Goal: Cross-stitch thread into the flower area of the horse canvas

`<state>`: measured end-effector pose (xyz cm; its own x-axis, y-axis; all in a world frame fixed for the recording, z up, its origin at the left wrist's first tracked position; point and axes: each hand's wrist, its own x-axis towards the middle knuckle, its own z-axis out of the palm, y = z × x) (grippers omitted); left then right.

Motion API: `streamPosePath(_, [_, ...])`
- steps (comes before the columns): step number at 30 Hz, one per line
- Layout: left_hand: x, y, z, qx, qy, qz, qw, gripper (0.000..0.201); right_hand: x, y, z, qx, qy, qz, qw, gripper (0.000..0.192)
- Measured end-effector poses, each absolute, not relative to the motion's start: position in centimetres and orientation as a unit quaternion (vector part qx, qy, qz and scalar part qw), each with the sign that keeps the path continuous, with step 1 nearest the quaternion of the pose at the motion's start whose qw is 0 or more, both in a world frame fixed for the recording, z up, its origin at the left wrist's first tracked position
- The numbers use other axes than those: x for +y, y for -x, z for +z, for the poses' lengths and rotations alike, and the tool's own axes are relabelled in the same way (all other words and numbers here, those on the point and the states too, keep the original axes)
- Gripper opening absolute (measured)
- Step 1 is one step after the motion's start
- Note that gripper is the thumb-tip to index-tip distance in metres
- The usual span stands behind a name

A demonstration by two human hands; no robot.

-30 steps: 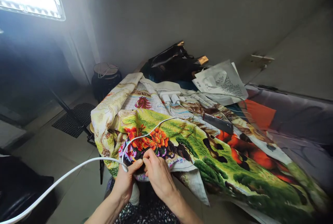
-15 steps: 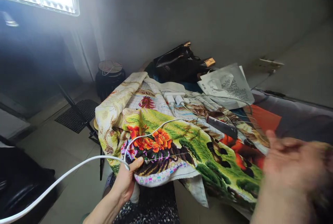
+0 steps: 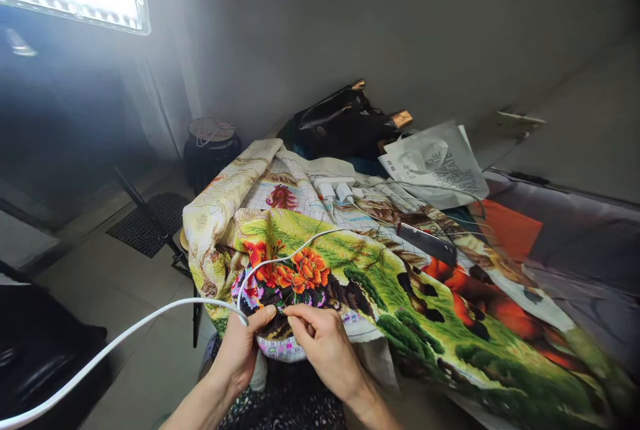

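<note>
At the near edge of the surface, a large embroidered cloth [image 3: 380, 270] with orange flowers and green ground hangs toward the person's lap, and both hands work on its front fold. Left hand [image 3: 241, 349] is closed on the folded edge, thumb on top. Right hand [image 3: 327, 345] touches the cloth just beside that thumb, its thumb and forefinger pinched together; what they pinch is too small to tell. White cable [image 3: 125, 337] crosses the left thumb and runs over the flowers. Farther back on the cloth lie a dark phone [image 3: 427, 243] and white chargers [image 3: 336, 189], with a printed plastic bag [image 3: 440, 163] and a black handbag [image 3: 345, 120] behind
</note>
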<state>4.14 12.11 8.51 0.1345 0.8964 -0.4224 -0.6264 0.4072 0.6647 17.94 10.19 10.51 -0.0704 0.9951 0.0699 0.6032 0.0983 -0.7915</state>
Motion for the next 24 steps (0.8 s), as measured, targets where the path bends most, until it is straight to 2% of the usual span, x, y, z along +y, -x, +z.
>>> streamPosePath(10, [12.2,-4.3,8.4,0.404,-0.161,0.523,0.733,0.050,10.8,-17.7,11.2,-0.703,0.587,0.259,0.307,0.029])
streamPosePath(20, [11.9,-4.5,8.2,0.403,-0.144,0.523,0.737,0.051,11.5,-16.4,11.2,-0.748,0.620,0.170,0.164,0.025])
streamPosePath(22, [11.8,-4.6,8.1,0.397,-0.132,0.528,0.739,0.050,11.6,-16.0,10.9,-0.733,0.633,0.170,0.183,0.024])
streamPosePath(24, [11.7,-4.6,8.0,0.391,-0.124,0.533,0.740,0.048,11.1,-16.0,10.6,-0.711,0.634,0.164,0.256,0.026])
